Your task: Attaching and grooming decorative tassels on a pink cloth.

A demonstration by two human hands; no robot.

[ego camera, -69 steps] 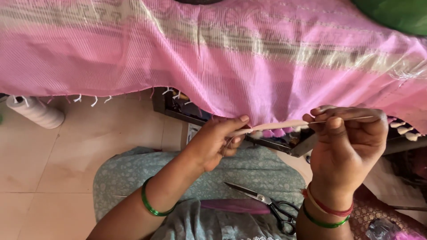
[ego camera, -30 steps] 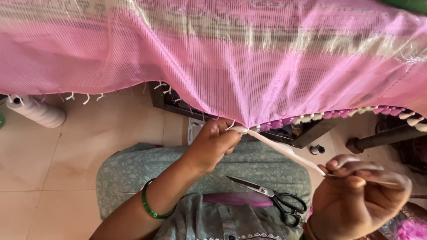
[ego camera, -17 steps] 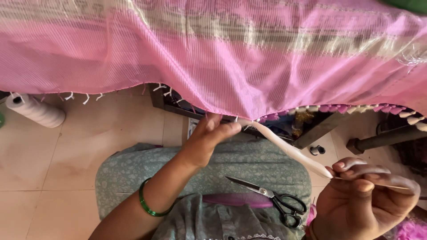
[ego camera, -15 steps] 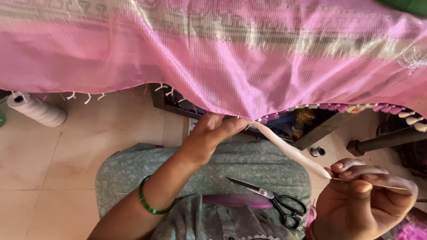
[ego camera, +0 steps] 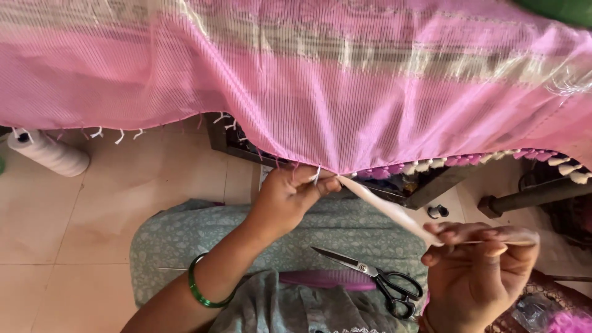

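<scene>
Here, a white spool (ego camera: pixel 50 154) lies on the floor at far left; the left hand (ego camera: pixel 290 197) pinches the pink cloth's (ego camera: pixel 296 80) hem, a pale thread bundle (ego camera: pixel 388 211) runs taut to the right hand (ego camera: pixel 478 271), clenched around it. Scissors (ego camera: pixel 376 280) rest on the lap.

Beige tiled floor (ego camera: pixel 142 185) showing through under the hanging cloth. White thread cone (ego camera: pixel 52 154) lying on its side at 9 o'clock, resting on the tiles. Small black object (ego camera: pixel 438 211) sitting on the floor at 3 o'clock, kind unclear. Patterned green lap cloth (ego camera: pixel 345 225) carrying black-handled scissors (ego camera: pixel 376 280) at 5 o'clock, blades pointing toward 10 o'clock.
</scene>
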